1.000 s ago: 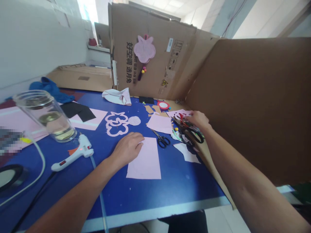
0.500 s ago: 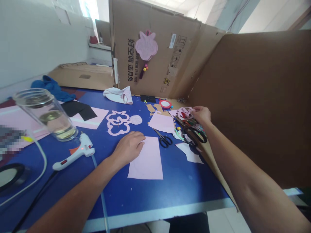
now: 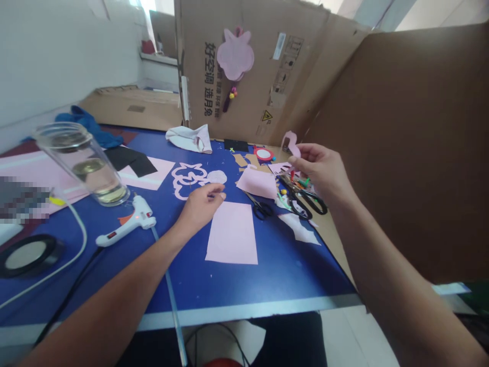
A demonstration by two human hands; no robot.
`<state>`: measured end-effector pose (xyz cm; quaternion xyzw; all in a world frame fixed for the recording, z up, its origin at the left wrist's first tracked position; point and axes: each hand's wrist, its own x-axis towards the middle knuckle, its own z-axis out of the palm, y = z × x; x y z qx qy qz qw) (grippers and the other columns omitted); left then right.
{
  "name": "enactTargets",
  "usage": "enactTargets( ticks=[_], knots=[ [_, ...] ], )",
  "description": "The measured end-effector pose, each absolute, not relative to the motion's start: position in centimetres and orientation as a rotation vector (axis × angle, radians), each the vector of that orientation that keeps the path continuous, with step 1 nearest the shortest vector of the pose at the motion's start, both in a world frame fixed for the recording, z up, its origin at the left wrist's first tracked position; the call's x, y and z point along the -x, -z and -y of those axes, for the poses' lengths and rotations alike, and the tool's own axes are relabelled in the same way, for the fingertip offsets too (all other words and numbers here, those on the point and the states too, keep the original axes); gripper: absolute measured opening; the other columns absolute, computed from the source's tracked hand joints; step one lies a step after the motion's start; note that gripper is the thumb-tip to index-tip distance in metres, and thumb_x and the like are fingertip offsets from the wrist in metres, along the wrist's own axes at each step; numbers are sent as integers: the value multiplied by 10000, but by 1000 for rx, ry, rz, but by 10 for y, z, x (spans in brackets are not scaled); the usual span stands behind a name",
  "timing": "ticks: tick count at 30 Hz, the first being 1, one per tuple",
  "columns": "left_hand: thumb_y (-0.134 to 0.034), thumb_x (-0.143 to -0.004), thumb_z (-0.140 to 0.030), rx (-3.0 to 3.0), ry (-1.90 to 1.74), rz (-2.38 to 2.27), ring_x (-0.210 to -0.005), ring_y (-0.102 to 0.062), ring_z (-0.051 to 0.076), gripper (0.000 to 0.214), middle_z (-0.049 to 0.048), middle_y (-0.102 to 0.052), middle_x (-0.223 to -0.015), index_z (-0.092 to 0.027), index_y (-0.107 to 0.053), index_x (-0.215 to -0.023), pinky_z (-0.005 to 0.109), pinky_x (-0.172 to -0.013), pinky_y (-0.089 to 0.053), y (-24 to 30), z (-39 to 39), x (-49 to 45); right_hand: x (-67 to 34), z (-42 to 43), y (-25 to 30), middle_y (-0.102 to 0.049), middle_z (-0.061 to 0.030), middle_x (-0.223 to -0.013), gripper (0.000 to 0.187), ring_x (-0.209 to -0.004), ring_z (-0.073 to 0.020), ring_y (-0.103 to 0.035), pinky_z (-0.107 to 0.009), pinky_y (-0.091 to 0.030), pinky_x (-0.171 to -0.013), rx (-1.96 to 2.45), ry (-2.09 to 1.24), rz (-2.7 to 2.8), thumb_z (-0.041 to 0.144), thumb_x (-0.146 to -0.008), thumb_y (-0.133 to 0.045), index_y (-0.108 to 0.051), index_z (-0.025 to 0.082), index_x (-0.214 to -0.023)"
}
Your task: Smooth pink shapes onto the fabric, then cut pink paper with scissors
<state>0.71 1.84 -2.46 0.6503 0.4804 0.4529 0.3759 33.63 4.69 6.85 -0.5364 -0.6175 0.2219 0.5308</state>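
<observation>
My right hand (image 3: 321, 171) is raised above the table, pinching a thin pink felt cut-out (image 3: 290, 143) between its fingers. Below it lie a heap of craft scraps and black-handled scissors (image 3: 305, 203). My left hand (image 3: 200, 206) rests on the blue table top (image 3: 267, 280), fingertips just above a rectangular pink felt sheet (image 3: 231, 233). Nearby are a pink felt flower outline (image 3: 187, 181), a round pink felt piece (image 3: 217, 177) and a second pair of black scissors (image 3: 262, 209).
A white hot glue gun (image 3: 132, 223) and a glass jar holding liquid (image 3: 86, 165) stand left of my left hand. A black-rimmed tape roll (image 3: 26, 256) lies further left. Cardboard walls (image 3: 397, 142) rise along the back and right, with a pink felt ornament (image 3: 235, 56) hanging there.
My right hand has lifted the pink cut-out up and off the scrap heap. My left hand stays in nearly the same place, its fingers slightly raised. The view has tilted.
</observation>
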Motion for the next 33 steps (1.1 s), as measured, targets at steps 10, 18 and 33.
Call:
enactTargets(
  ticks=[10,18,33],
  knots=[
    [-720,-1068,-397,-704,-1055,-878,-948,-837,266,246,200,-849,-1145,-177,-702,-1177,367,-839,-668,1,-13,-10,-242,17,-12,-661,51,-697,593,-544,-108,-511,-245,-336,-470,1119,-1279,1317,502,-622,-1051,-790,221,-1075],
    [-695,-973,-36,-763,-1041,-965,-697,-796,167,278,125,-865,-971,-149,-680,-1227,266,-694,-639,-1,-13,-9,-248,20,-3,-711,18,-750,501,-596,-121,-541,-248,-343,-493,1178,-1415,1449,496,-699,-1007,-795,210,-1052],
    [-745,-939,-60,-969,-1001,-1100,-669,-786,158,236,100,-852,-912,-142,-721,-1159,263,-665,-649,2,-9,-10,-253,12,8,-659,21,-640,392,-559,-117,-528,-212,-359,-457,1321,-1365,1482,514,-745,-936,-750,205,-899]
  ],
)
